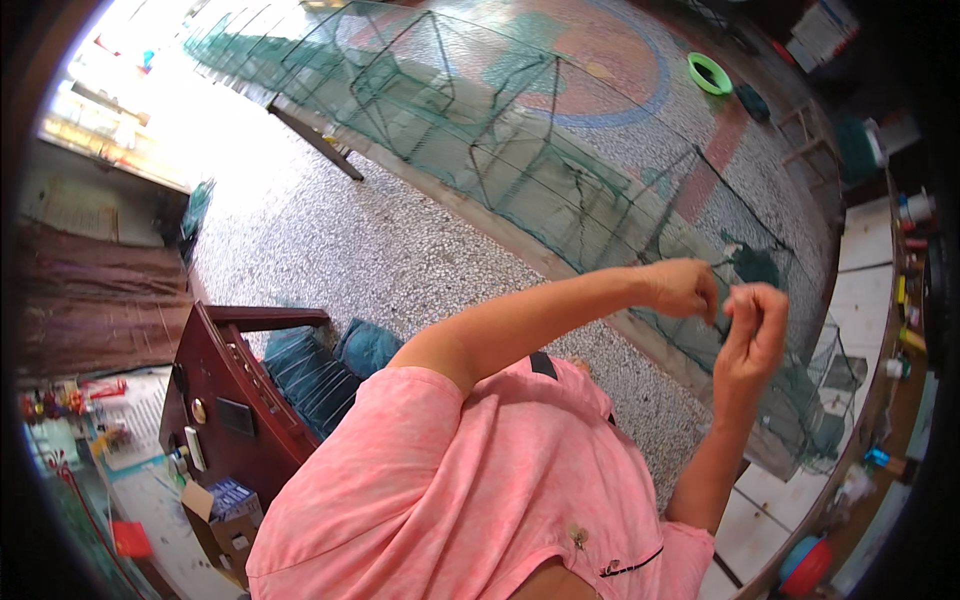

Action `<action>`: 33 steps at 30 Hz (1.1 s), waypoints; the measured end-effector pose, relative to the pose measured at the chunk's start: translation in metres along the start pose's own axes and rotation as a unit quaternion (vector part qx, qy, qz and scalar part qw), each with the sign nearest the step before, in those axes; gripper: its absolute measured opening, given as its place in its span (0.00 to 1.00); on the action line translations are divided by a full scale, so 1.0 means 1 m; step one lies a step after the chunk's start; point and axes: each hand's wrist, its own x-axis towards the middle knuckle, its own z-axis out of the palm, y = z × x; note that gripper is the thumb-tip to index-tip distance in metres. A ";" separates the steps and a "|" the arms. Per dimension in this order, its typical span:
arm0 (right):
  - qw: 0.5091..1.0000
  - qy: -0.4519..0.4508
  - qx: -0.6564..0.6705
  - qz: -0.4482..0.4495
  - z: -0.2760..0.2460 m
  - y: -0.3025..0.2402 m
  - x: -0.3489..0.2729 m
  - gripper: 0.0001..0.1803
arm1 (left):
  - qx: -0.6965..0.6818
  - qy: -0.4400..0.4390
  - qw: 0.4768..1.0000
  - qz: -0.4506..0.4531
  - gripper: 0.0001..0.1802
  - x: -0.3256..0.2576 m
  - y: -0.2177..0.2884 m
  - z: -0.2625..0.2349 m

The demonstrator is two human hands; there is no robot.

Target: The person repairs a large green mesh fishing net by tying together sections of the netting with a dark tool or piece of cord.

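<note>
A long cage-like net (520,150) of green mesh over dark square frames runs from the far left to the near right, resting on a long, narrow board (460,205). Above its right part, my left hand (683,288) is closed with the fingers bent downward. Close beside it, my right hand (757,322) is raised, thumb and fingertips pinched together. Whatever sits between the fingers of either hand is too small to make out. A bunched dark green piece of netting (755,265) lies just beyond my hands.
A dark red wooden cabinet (235,400) stands at the left, with blue bundles (310,370) beside it and an open cardboard box (225,525) nearby. A bright green basin (709,74) sits on the far floor. A cluttered shelf (915,400) curves along the right.
</note>
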 end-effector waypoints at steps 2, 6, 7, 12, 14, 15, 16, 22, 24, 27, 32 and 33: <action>0.993 0.030 -0.114 0.024 -0.011 0.017 -0.009 0.03 | -0.053 -0.005 0.998 0.024 0.07 -0.006 0.015 -0.002; 0.987 -0.016 -0.049 0.152 -0.019 0.051 -0.014 0.06 | -0.099 0.081 0.986 0.109 0.04 -0.008 0.020 -0.005; 0.973 -0.049 0.008 0.226 -0.022 0.056 -0.016 0.06 | -0.077 0.115 0.984 0.112 0.04 -0.008 0.018 -0.003; 0.937 -0.091 0.159 0.298 -0.015 0.066 -0.017 0.10 | 0.026 0.230 0.966 0.114 0.04 -0.008 0.024 0.008; 0.919 -0.142 0.221 0.294 -0.018 0.068 -0.012 0.11 | 0.036 0.233 0.967 0.101 0.03 -0.012 0.022 0.005; 0.907 -0.169 0.251 0.292 -0.020 0.068 -0.010 0.12 | 0.046 0.224 0.966 0.120 0.03 -0.013 0.021 0.006; 0.895 -0.176 0.257 0.320 -0.019 0.064 -0.007 0.14 | 0.063 0.215 0.965 0.138 0.04 -0.015 0.018 0.006; 0.934 -0.139 0.186 0.272 -0.046 0.075 0.005 0.16 | -0.030 0.218 0.969 0.109 0.14 -0.061 0.061 -0.015; 0.948 -0.105 0.164 0.253 -0.045 0.071 0.011 0.17 | -0.107 0.187 0.976 0.037 0.11 -0.091 0.050 -0.030; 0.960 -0.060 0.147 0.230 -0.049 0.075 0.023 0.17 | -0.146 0.263 0.952 -0.059 0.07 -0.140 0.002 -0.047; 0.958 0.041 0.112 0.261 -0.042 0.080 0.058 0.19 | -0.149 0.512 0.782 -0.322 0.10 -0.251 -0.101 -0.114; 0.958 0.056 0.101 0.263 -0.043 0.084 0.066 0.19 | -0.084 0.574 0.737 -0.347 0.11 -0.276 -0.125 -0.130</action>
